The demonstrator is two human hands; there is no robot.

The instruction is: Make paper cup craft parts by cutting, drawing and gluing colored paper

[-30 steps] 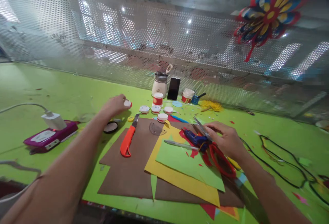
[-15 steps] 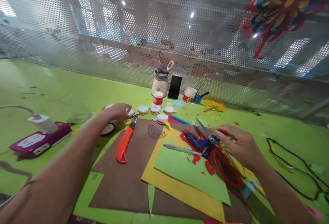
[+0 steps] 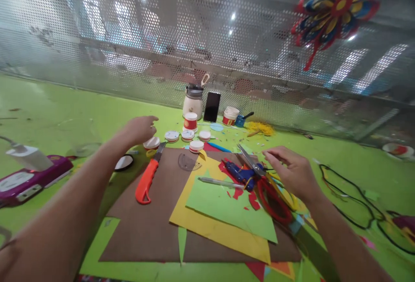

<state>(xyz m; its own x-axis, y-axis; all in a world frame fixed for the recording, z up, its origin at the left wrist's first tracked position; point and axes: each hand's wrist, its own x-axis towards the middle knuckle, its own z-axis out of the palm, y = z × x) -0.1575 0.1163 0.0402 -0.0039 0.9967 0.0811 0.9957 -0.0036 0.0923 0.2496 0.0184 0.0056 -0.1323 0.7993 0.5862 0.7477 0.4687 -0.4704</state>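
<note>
My left hand point(image 3: 138, 129) reaches over the far left of the work area, fingers stretched to the right, with nothing visible in them. Just below it stands a small white-lidded jar point(image 3: 151, 143). My right hand point(image 3: 290, 169) hovers beside the red-handled scissors point(image 3: 275, 200), fingers loosely bent and apart; I see nothing in it. The scissors lie across a blue glue gun point(image 3: 240, 172). A silver pen point(image 3: 220, 182) rests on a green sheet point(image 3: 227, 210), over a yellow sheet point(image 3: 207, 230) and brown sheets point(image 3: 139, 234). An orange utility knife point(image 3: 147, 180) lies at left.
Several small jars and a clear protractor point(image 3: 189, 162) lie ahead. Behind stand a cream jug point(image 3: 193, 102), a phone point(image 3: 212, 106) and a white tub point(image 3: 231, 115). A purple power strip point(image 3: 48, 174) is left; a black cable point(image 3: 350, 195) is right. A perforated metal screen point(image 3: 181, 40) closes the back.
My left hand has lifted away from the white-lidded jars and moved farther back. My right hand stays near the scissors. The whole view has shifted slightly.
</note>
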